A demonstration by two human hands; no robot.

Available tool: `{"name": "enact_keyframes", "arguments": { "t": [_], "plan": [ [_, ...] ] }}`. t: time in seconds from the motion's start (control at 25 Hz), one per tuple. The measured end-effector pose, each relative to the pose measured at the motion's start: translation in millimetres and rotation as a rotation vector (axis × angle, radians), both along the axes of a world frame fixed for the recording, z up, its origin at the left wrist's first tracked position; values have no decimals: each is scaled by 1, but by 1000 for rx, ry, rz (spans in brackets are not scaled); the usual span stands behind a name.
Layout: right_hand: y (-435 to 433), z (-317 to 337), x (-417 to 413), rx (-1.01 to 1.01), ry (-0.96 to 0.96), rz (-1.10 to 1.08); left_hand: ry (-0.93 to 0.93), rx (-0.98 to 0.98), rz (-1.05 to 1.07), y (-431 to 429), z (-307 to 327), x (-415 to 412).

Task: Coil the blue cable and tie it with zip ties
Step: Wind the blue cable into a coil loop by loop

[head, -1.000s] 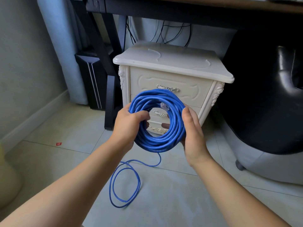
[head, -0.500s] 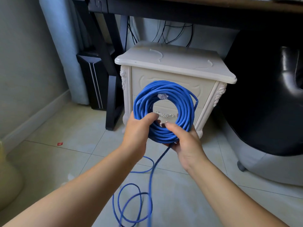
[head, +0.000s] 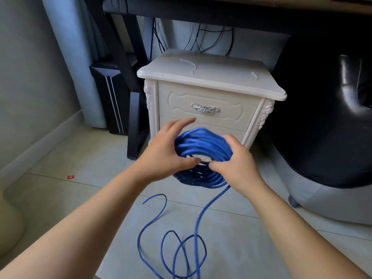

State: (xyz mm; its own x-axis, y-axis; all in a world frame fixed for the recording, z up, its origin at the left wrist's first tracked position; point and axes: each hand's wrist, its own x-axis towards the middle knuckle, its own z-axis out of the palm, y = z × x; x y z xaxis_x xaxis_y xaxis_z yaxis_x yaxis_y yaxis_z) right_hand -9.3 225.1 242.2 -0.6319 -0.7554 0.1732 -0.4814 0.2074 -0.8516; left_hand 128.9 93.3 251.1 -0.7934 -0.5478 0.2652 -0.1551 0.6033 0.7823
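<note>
Blue cable (head: 203, 150), mostly coiled, is held before the nightstand (head: 209, 85); loose tail lies looped on the floor. Right hand (head: 235, 164) grip is clamped on the coil; left hand (head: 169, 154) fingers are spread. Advise feeding slack in evenly, turns kept flat.

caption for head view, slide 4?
Both hands hold the blue cable coil; loose cable trails on floor.

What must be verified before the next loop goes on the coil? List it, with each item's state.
1. Right hand holding the coil: ok.
2. Left hand gripping the coil: not ok, fingers spread open.
3. Loose cable on the floor all wound in: not ok.
4. Loose cable free of knots: cannot tell, its loops cross.
5. Zip ties within reach: cannot tell, none visible.
</note>
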Motion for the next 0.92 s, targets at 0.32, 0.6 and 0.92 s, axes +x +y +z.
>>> {"name": "enact_keyframes", "arguments": {
  "t": [0.32, 0.6, 0.92],
  "plan": [
    [7, 10, 10, 73, 161, 37, -64, -56, -29, 18, 3, -4],
    [8, 8, -1, -34, -400, 40, 205, 243, 181, 14, 11, -3],
    [-12, -11, 19, -348, -576, -158, 399, 646, 288, 28, -2, -12]
  ]
}}
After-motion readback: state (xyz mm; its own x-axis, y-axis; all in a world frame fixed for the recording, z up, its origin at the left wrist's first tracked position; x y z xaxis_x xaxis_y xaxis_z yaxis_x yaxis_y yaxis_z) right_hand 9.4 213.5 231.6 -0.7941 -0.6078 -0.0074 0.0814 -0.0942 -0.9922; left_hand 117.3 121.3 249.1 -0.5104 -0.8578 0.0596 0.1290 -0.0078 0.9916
